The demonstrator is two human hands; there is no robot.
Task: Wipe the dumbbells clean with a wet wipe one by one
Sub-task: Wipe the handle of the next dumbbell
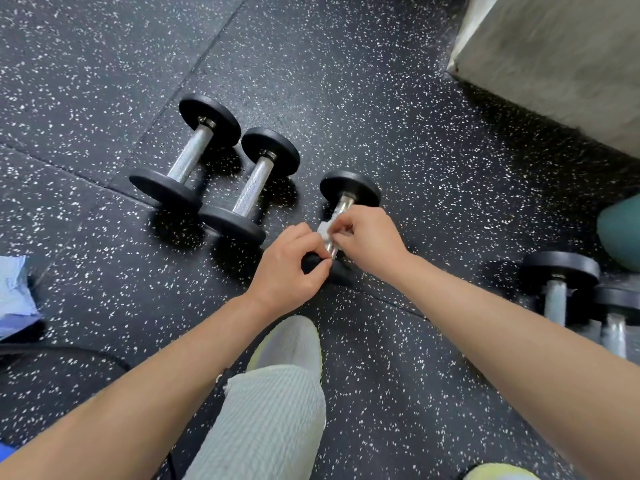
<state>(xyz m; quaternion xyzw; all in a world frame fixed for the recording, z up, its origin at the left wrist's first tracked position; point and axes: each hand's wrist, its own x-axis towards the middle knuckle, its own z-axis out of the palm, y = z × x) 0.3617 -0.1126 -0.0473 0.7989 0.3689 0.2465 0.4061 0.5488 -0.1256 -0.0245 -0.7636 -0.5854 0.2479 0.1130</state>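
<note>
A black dumbbell [349, 188] with a chrome handle lies on the speckled floor in the middle of the head view. My left hand [291, 268] grips its near black plate, which is mostly hidden. My right hand [367, 237] pinches a white wet wipe [325, 233] wrapped round the chrome handle. Two more black dumbbells [188, 154] [252, 185] lie side by side to the left, untouched.
More dumbbells [561, 282] lie at the right edge beside a teal object [623, 230]. A grey-white block [554, 60] fills the top right. Blue cloth or packaging [14, 296] sits at the left edge. My knee and shoe [287, 344] are below my hands.
</note>
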